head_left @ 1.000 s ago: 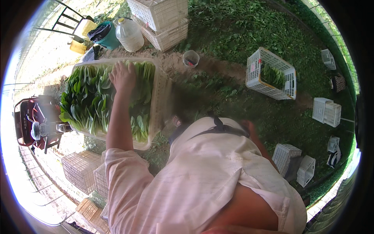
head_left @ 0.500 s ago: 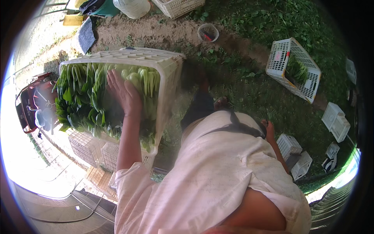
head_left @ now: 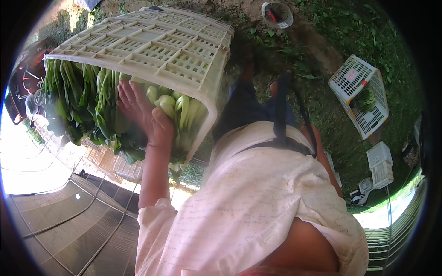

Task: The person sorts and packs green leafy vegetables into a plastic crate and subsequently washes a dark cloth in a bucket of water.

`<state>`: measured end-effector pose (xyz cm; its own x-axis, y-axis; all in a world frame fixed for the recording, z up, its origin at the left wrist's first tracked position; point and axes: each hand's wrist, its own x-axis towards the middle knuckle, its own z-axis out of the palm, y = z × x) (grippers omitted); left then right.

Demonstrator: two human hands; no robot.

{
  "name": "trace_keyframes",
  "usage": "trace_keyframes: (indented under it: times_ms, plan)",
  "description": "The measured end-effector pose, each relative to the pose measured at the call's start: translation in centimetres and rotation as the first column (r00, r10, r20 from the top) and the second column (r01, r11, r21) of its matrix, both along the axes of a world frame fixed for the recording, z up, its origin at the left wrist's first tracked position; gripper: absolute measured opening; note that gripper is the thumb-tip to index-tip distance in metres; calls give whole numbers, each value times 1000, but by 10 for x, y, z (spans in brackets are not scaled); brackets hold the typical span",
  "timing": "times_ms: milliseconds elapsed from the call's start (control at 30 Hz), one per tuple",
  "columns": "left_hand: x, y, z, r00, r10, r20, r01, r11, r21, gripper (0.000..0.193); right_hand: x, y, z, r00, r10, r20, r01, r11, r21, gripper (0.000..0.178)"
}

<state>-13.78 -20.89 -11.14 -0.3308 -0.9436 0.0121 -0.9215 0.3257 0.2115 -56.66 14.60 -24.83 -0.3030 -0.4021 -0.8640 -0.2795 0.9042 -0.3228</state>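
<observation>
At the left, a large off-white plastic crate packed with leafy greens is tilted, so its slatted side shows. The greens have pale green stalks and dark leaves that hang past the crate's rim. My left hand lies against the bundles with its fingers stretched out, palm towards the greens. Its thumb is near the thick pale stalks by the rim. My right hand is low by my hip, beside a dark strap; its fingers are mostly hidden. What supports the crate from below is not visible.
A clear plastic tub with a red item inside sits on the soil ahead. Rightward, a white crate with some greens stands on the grass. Stacked white crates are farther right. A red vehicle is at the left edge.
The large crate has tipped, showing more of its slatted side and less of the greens. My left hand stays on the greens. The dark strap now hangs forward from my waist.
</observation>
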Motion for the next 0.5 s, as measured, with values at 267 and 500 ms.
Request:
trace_keyframes:
  times_ms: [267, 500]
  plan:
    - [11, -2, -23, 1000, -24, 19, 26, 995, -98, 83, -46, 14, -37, 998, 9, 59, -8, 1000, -14, 28]
    - [41, -4, -34, 997, -63, 45, 72, 971, -227, 80, -48, -122, 87, 855, -232, 465, 384, 884, -266, 58]
